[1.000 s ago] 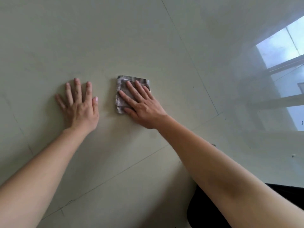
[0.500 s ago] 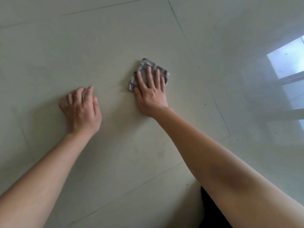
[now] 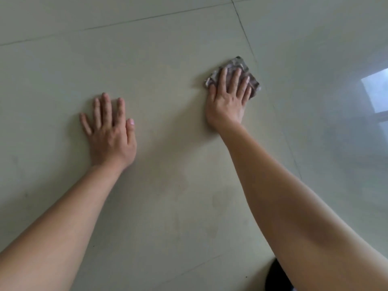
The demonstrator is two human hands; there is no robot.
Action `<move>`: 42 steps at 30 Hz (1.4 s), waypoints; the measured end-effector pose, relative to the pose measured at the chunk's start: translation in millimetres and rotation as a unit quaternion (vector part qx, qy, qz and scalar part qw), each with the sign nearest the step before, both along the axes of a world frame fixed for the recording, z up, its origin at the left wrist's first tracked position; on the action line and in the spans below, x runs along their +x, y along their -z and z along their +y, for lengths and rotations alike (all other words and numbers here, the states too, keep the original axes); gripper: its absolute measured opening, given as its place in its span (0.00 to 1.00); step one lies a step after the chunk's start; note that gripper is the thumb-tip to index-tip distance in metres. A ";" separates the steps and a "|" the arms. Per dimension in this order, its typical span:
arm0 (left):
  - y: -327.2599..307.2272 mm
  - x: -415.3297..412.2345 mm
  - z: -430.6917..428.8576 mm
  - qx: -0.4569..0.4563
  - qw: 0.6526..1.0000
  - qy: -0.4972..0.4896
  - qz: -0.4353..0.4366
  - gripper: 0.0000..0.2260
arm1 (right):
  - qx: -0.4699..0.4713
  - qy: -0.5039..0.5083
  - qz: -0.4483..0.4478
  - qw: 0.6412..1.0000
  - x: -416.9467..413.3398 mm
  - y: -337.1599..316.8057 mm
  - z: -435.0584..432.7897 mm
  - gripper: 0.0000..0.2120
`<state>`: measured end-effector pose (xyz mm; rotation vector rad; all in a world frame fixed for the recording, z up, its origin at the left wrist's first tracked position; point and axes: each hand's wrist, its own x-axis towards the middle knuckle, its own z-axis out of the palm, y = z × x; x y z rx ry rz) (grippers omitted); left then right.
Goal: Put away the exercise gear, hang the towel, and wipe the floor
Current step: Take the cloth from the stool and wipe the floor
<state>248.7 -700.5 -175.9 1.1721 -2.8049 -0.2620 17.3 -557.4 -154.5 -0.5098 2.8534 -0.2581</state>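
Fingers flat on glossy tiled floor

We can read no text, label, brand, number or sign: the cloth shows only a blurred mottled pattern, and the floor tiles are plain.

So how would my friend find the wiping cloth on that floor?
Start at the pale tiled floor and follow the grout line running down from the top edge. Just left of it, the right hand presses flat on a small folded cloth. It is the only grey, mottled patch; the left hand rests on bare tile.
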 end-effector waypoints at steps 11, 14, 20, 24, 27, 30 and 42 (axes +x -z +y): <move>-4.2 -0.5 -1.4 -0.017 1.000 -0.006 -0.020 0.25 | -0.012 -0.219 0.007 0.976 -46.6 -1.3 -51.0 0.29; -3.4 -1.5 -0.5 -0.021 1.000 -0.007 -0.017 0.25 | 0.019 -0.019 -0.011 1.000 -111.3 -3.8 -37.7 0.31; -3.1 -4.3 -0.1 -0.024 0.999 -0.011 -0.026 0.25 | -0.011 -0.074 -0.003 0.997 -40.3 2.6 -116.2 0.30; -2.1 -3.6 -1.7 -0.032 0.999 -0.013 -0.033 0.25 | -0.011 -0.360 -0.003 0.933 44.0 -2.9 -165.5 0.28; -2.1 -4.9 -1.8 -0.031 0.999 -0.010 -0.029 0.25 | 0.008 -0.482 0.012 0.876 22.6 -0.1 -170.5 0.27; -2.9 -5.3 -2.4 -0.030 0.999 -0.006 -0.019 0.25 | -0.026 -0.398 0.033 0.916 -46.8 4.3 -157.9 0.30; -2.9 -2.4 -1.2 -0.022 0.999 -0.005 -0.037 0.26 | 0.008 -0.033 -0.004 0.999 -65.5 4.4 -75.7 0.31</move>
